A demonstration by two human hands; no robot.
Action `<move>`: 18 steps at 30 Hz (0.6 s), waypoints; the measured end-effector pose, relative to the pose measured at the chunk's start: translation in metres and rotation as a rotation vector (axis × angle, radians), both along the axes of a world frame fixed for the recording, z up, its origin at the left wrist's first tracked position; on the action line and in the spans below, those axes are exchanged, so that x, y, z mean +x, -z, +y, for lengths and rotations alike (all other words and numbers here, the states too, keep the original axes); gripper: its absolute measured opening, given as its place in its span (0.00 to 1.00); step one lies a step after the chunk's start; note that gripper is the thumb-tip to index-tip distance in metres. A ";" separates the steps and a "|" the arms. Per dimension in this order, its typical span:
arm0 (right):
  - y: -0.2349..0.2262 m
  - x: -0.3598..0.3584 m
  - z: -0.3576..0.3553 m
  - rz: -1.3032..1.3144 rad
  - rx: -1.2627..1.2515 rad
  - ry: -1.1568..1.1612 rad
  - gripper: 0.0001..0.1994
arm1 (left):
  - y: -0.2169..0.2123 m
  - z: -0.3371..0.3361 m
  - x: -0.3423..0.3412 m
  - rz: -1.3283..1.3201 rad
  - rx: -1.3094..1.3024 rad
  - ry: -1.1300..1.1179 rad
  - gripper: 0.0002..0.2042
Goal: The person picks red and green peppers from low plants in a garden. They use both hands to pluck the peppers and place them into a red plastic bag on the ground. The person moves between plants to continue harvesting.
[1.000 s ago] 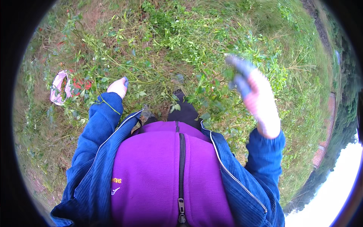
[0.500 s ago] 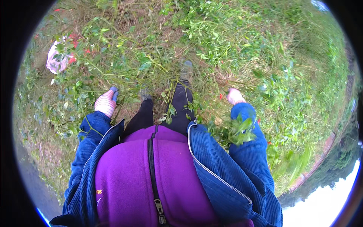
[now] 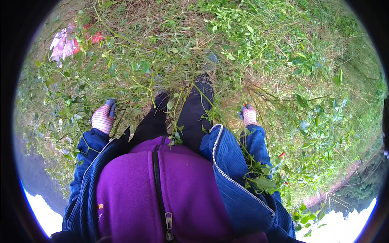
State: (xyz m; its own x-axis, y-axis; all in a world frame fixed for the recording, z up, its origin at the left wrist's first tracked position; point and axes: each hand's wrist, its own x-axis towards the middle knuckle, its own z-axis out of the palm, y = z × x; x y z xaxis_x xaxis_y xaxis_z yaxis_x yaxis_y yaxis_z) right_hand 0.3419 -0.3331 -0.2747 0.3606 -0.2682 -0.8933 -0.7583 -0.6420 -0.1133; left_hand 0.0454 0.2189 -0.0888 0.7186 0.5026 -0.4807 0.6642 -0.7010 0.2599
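My left hand (image 3: 104,116), in a pink-and-white striped glove with grey-blue fingers, is closed among thin green pepper stems at the left; what lies inside it is hidden. My right hand (image 3: 249,116), gloved alike, has its fingers pinched together at the right, with a small red chili pepper (image 3: 244,105) at their tips. Leafy pepper branches (image 3: 162,60) spread before me and between my hands. Another red chili pepper (image 3: 282,154) hangs to the right of my right forearm, with leaves (image 3: 261,182) lying across that sleeve.
A whitish-pink plastic bag (image 3: 62,45) with a red heap (image 3: 95,37) beside it lies at the far left. Dry grass and weeds (image 3: 259,75) cover the ground. My dark-trousered legs (image 3: 196,101) stand amid the stems.
My right hand has moved slightly left and down, and its fingertips now meet at the red chili pepper. My left hand has shifted a little left. The view has tilted slightly.
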 end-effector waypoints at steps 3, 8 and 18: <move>-0.017 0.001 0.011 -0.148 0.029 0.031 0.08 | 0.002 -0.001 -0.001 -0.046 0.010 0.005 0.08; -0.106 0.047 0.058 -0.680 0.257 0.417 0.11 | -0.001 -0.004 0.005 0.008 0.007 0.028 0.08; -0.338 0.073 0.255 -0.363 1.337 0.320 0.18 | -0.071 -0.026 0.057 0.063 -0.260 0.183 0.18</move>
State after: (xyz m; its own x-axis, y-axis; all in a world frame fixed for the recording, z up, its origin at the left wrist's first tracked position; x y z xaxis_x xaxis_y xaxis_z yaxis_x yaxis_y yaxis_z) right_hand 0.4146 -0.0781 0.0634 0.7068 0.5783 -0.4074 -0.6458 0.2924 -0.7053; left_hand 0.1024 0.1925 -0.0181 0.7501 0.2227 -0.6227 0.5541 -0.7257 0.4078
